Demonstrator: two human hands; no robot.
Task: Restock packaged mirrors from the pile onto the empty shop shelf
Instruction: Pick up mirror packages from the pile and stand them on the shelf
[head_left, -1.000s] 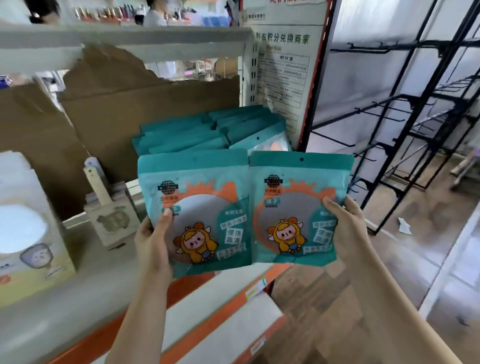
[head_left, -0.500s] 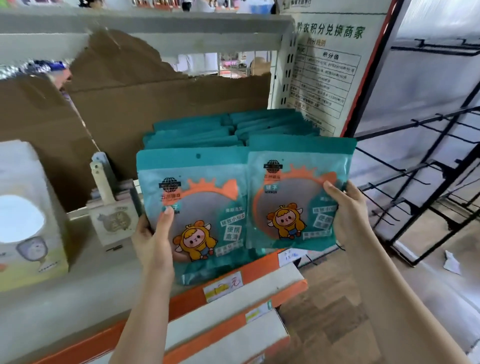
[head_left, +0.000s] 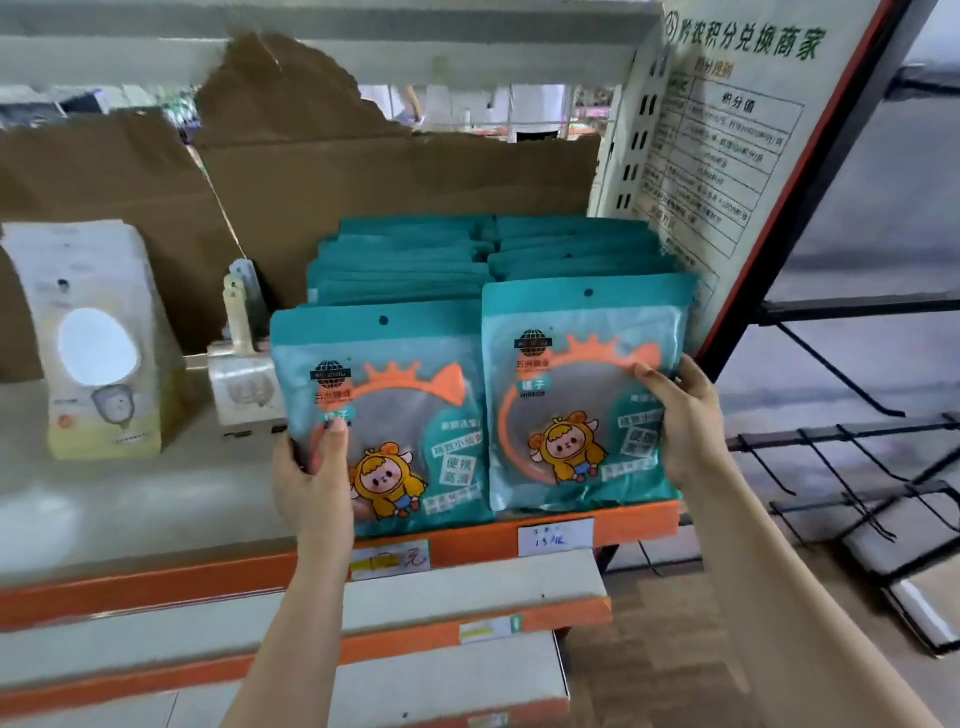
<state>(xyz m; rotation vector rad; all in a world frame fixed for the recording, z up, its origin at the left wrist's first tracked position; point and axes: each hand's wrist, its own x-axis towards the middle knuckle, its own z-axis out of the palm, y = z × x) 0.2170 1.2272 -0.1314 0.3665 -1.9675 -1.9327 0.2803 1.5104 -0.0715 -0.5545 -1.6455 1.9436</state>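
Two teal mirror packs with an orange ring and a cartoon figure stand upright side by side at the front edge of the grey shelf (head_left: 130, 499). My left hand (head_left: 311, 478) grips the left mirror pack (head_left: 395, 415) by its lower left side. My right hand (head_left: 685, 415) holds the right mirror pack (head_left: 571, 395) by its right edge. Directly behind them, two rows of several identical packs (head_left: 493, 249) stand on the shelf.
Left of the packs stand a small boxed item with a beige handle (head_left: 244, 374) and a pale carton with an oval window (head_left: 98, 343). Torn brown cardboard (head_left: 322, 166) backs the shelf. A sign board (head_left: 727, 130) stands at right, black wire racks (head_left: 857, 493) beyond. Lower orange-edged shelves (head_left: 467, 613) jut below.
Both hands have carried the two packs forward and down onto the front of the shelf, against the rows behind. The view has come closer to the shelf.
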